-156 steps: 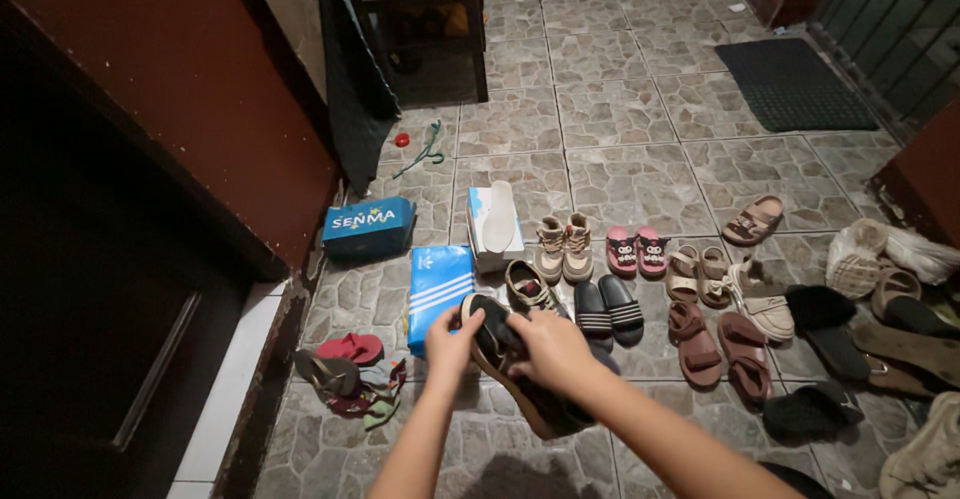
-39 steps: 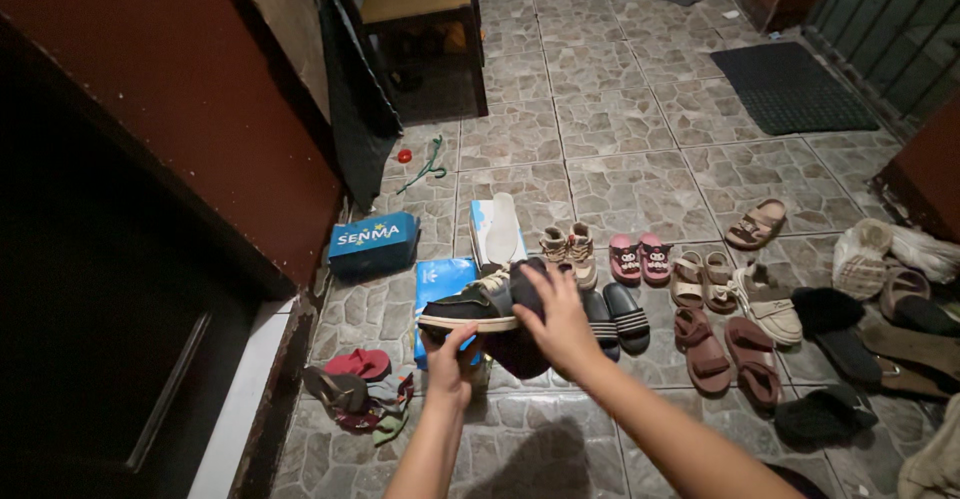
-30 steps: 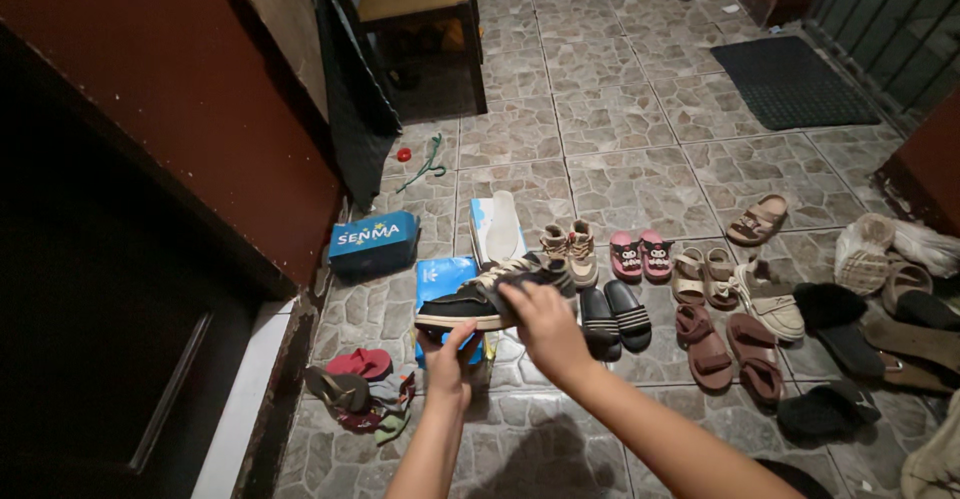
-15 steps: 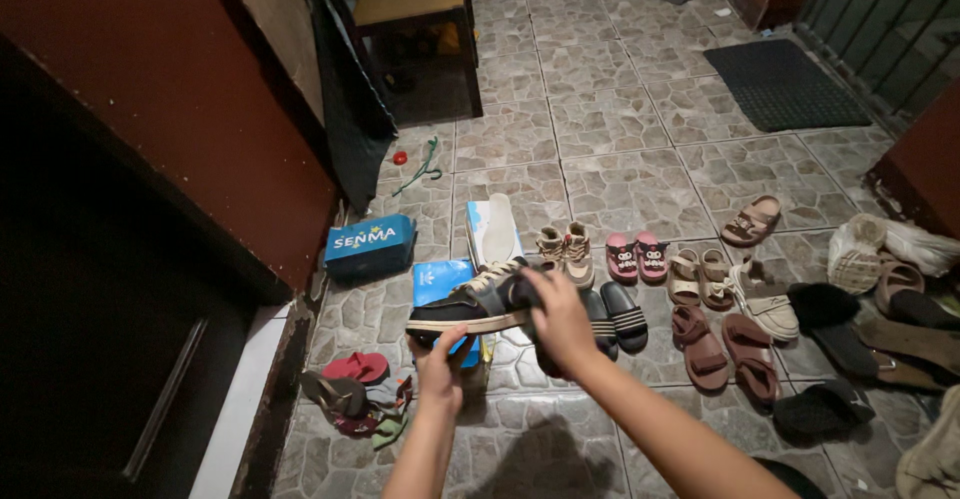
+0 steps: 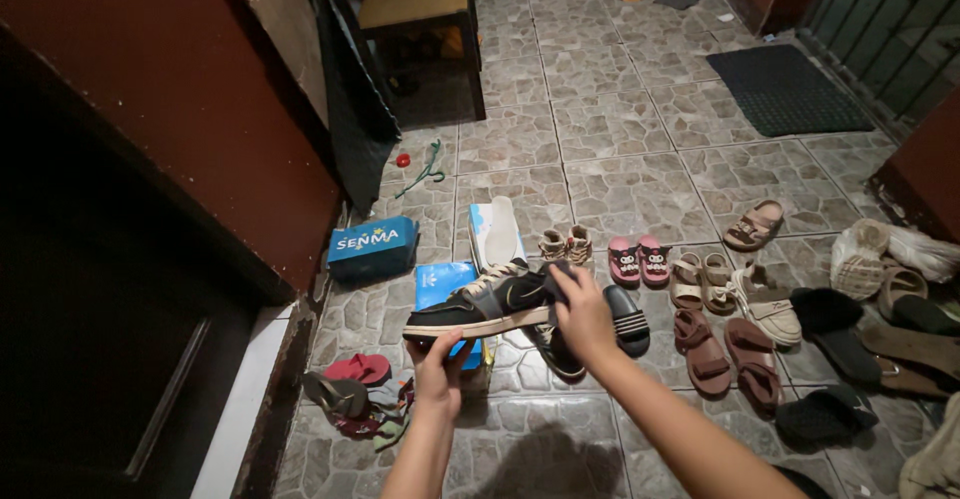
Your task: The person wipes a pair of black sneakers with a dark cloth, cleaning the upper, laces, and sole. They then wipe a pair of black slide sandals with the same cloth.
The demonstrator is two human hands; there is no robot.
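Above tiled floor, both hands grip a black sneaker.

Three shoeboxes lay on the floor, with two pink slippers, two brown sandals, two small boots and one doormat.

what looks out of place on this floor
A loose white insole lies on top of a pale shoebox, outside any shoe. A single tan sandal sits apart from the paired rows, with no mate beside it.
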